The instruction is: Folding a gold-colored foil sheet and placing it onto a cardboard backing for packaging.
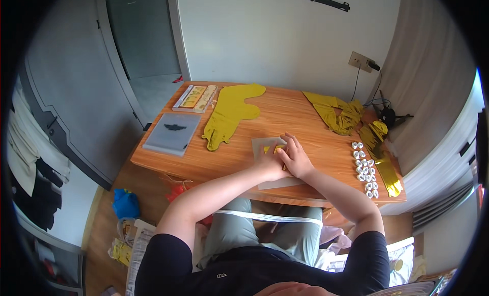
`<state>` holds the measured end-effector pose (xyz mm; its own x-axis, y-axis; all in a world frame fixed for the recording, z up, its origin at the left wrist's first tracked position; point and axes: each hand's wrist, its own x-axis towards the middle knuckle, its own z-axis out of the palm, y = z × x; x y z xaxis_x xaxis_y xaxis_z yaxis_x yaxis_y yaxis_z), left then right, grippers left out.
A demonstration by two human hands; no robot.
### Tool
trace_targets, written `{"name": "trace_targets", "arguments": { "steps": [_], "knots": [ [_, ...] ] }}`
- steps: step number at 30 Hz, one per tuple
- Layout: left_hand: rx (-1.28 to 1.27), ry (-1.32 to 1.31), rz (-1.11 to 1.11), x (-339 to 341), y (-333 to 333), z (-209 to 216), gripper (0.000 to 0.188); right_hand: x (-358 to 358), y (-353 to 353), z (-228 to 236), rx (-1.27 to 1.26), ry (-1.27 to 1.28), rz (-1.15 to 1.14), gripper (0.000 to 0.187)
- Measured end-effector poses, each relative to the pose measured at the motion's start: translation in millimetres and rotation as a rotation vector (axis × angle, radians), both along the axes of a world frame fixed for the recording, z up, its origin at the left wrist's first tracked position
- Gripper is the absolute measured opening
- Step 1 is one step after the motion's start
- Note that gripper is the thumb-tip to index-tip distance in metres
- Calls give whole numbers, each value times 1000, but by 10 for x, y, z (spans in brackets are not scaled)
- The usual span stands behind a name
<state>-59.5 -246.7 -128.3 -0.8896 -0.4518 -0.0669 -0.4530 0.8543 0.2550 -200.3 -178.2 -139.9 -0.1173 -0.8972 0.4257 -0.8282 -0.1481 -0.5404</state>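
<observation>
A small folded piece of gold foil [267,150] shows between my fingers, on a translucent pale sheet or bag [272,184] near the table's front edge. My left hand [270,164] lies over the foil with its fingers spread; some are hidden. Partly across it rests my right hand [299,162], open, with its fingers stretched out and its thumb apart. How much foil lies under the hands is hidden. Beyond them to the left is a flat, uninflated gold foil balloon [229,111]. More crumpled gold foil balloons [333,114] lie at the back right.
Small white rolled pieces [362,168] stand in rows on the right, beside a long gold foil strip [389,178]. A frosted bag with a dark emblem [172,134] and a flat illustrated box [195,98] are on the left. Black cables [387,113] reach the back right corner.
</observation>
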Motion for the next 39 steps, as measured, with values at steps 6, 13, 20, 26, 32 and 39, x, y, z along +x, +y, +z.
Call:
{"name": "trace_targets", "arguments": {
  "steps": [6,13,20,26,32,39],
  "knots": [
    [90,76,18,-107,-169,-209,89,-121,-25,-143,37,-293,-67,57],
    [248,114,-220,364,-585,-110,89,-97,-40,-81,66,-371,-94,50],
    [-27,-108,-411,478,-645,-46,104,-98,2,-61,151,-61,20,46],
    [23,-113,-408,516,-676,-16,106,27,64,73,158,529,110,80],
    [4,-147,-399,483,-658,17,105,-99,-8,-48,204,592,211,97],
    [-215,-106,-434,642,-667,-70,102,-98,2,-47,264,461,237,104]
  ]
}}
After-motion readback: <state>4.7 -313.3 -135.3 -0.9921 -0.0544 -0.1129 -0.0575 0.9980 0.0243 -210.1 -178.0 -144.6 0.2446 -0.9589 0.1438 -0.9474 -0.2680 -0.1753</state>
